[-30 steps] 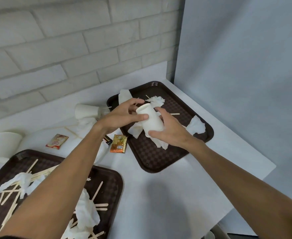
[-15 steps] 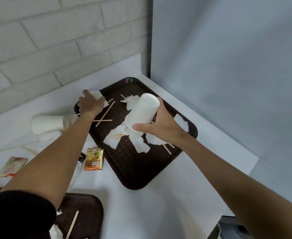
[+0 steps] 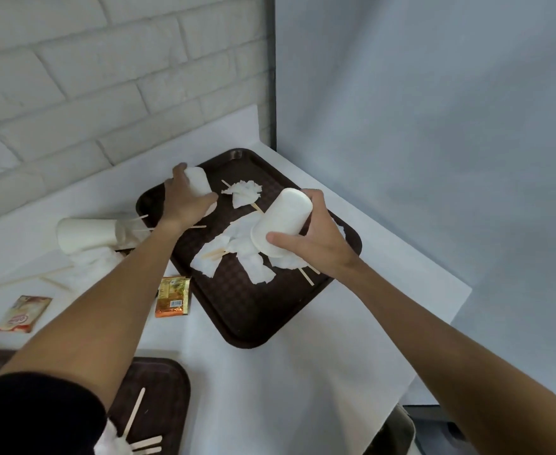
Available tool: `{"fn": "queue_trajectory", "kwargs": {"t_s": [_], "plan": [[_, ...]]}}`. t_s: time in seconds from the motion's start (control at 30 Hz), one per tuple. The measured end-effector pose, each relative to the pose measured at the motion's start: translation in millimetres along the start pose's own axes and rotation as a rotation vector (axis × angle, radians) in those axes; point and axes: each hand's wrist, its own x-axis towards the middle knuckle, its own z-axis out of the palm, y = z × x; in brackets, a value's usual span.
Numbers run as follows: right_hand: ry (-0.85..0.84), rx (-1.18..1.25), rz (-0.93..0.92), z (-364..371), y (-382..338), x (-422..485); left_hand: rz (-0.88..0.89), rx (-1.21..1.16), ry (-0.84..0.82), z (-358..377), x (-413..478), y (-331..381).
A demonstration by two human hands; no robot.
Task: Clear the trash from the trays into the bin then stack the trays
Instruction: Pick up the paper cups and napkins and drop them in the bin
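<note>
1. Broadly, a white table [image 3: 270, 372] carries a brown tray [image 3: 253, 310] near its far corner and a second brown tray [image 3: 165, 389] at the near left edge.
2. On the far tray lie torn napkins [image 3: 237, 244] and wooden sticks [image 3: 306, 275].
3. Tilted above those napkins, a white paper cup [image 3: 281, 221] sits in the right hand [image 3: 316, 244], fingers wrapped round it.
4. At the tray's far left, the left hand [image 3: 184, 201] closes on a smaller white cup [image 3: 197, 180].
5. Just left of the tray lies an orange sachet [image 3: 172, 297].

Trays: 2, far tray [image 3: 247, 310] and near tray [image 3: 161, 399] left of it. Paper cups: 3; two held over far tray [image 3: 281, 221] [image 3: 197, 185], one lying left of it [image 3: 86, 236]. Sauce packets: 2 [image 3: 172, 297] [image 3: 22, 313], left of far tray.
</note>
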Motion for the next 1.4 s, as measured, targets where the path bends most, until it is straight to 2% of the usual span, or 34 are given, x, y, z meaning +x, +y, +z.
{"fn": "queue_trajectory", "kwargs": {"t_s": [0.13, 0.37, 0.5, 0.67, 0.9, 1.03, 1.17, 1.3, 1.4], "plan": [[0.118, 0.045, -0.054, -5.1, -3.8, -15.8, 0.156, -0.059, -0.032, -9.6, -37.7, 18.9], [0.235, 0.096, -0.056, -31.1, -3.2, -57.9, 0.177, -0.274, -0.035, -17.6, -123.2, 47.1], [0.272, 0.140, -0.004, -58.7, 13.5, -104.3, 0.248, -0.260, -0.067, -8.2, -177.6, 66.6], [0.313, 0.131, 0.052, -100.5, 41.7, -172.2, 0.326, -0.270, -0.108, 27.3, -257.6, 96.2], [0.420, 0.109, 0.067, -130.7, 107.0, -279.5, 0.289, -0.378, -0.211, 104.7, -375.4, 107.0], [0.461, 0.097, 0.189, -132.7, 155.8, -332.8, 0.327, -0.380, -0.303, 151.0, -428.7, 92.4], [0.474, 0.051, 0.338, -136.0, 206.1, -367.9, 0.300, -0.298, -0.481, 195.4, -455.7, 63.4], [0.422, 0.013, 0.570, -127.6, 269.3, -386.8, 0.214, -0.142, -0.640, 248.3, -469.1, 13.9], [0.377, -0.044, 0.675, -113.2, 323.8, -389.2, 0.129, -0.026, -0.684, 296.3, -471.6, -32.3]]}}
